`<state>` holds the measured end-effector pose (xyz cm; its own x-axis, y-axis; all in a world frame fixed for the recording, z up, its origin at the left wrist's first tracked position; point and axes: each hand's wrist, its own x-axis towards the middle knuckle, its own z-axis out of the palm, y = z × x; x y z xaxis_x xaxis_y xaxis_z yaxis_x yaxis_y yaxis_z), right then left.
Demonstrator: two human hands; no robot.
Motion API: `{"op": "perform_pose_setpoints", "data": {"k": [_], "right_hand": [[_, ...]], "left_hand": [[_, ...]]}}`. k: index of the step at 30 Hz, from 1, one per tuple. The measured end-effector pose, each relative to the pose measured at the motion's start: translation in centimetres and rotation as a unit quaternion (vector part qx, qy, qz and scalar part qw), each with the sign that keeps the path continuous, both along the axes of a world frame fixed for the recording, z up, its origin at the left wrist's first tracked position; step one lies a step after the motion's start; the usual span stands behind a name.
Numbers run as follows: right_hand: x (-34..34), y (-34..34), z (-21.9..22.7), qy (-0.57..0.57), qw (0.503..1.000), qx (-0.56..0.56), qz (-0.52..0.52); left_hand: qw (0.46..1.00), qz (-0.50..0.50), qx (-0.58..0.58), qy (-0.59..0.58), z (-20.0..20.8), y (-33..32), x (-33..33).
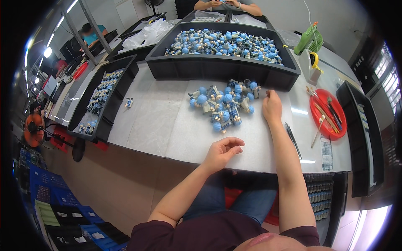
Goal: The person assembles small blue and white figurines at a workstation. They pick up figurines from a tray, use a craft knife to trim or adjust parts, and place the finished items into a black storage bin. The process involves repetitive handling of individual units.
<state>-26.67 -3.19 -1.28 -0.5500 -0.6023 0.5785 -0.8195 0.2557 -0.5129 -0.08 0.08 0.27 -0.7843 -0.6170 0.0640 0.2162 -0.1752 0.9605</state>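
Note:
A pile of small figurines (pixel 226 100) with round blue heads or caps lies on the white tabletop in front of me. My left hand (pixel 222 154) is just short of the pile, near the table's front edge. Its fingers are curled loosely, thumb and fingertips apart, with nothing between them. My right hand (pixel 272 106) rests at the pile's right side, its fingers folded inward. Whatever they may hold is hidden. One separate figurine (pixel 129 102) lies far to the left, beside a long black tray (pixel 109 121) holding rows of figurines.
Behind the pile stands a large black bin (pixel 226 67) full of figurines. On the right are a red dish (pixel 344 125) of brushes and tools, pens (pixel 293 140), a tape dispenser (pixel 309 69), a green basket (pixel 310 39) and another black tray (pixel 368 167). Another person's hands (pixel 226 3) are visible beyond the bin.

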Motion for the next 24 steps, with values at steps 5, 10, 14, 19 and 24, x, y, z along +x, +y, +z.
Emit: {"op": "perform_pose_setpoints", "data": {"k": [5, 10, 14, 19, 24], "right_hand": [[-0.2, -0.1, -0.2, 0.001, 1.000, 0.000, 0.003], [-0.1, 0.0, -0.1, 0.000, 1.000, -0.008, 0.001], [0.0, 0.1, 0.1, -0.001, 1.000, -0.022, -0.003], [0.4, -0.1, 1.2, -0.090, 0.996, -0.008, 0.001], [-0.5, -1.8, 0.9, -0.256, 0.959, -0.121, 0.013]], "left_hand": [[1.000, 0.001, 0.001, 0.001, 0.0, 0.1, 0.0], [1.000, -0.003, 0.003, 0.004, 0.0, 0.1, 0.1], [1.000, -0.006, 0.003, 0.004, -0.2, 0.0, 0.0], [1.000, -0.016, 0.001, -0.007, -0.2, -0.2, 0.0], [1.000, -0.023, 0.004, 0.007, -0.4, -0.4, -0.4]]}}
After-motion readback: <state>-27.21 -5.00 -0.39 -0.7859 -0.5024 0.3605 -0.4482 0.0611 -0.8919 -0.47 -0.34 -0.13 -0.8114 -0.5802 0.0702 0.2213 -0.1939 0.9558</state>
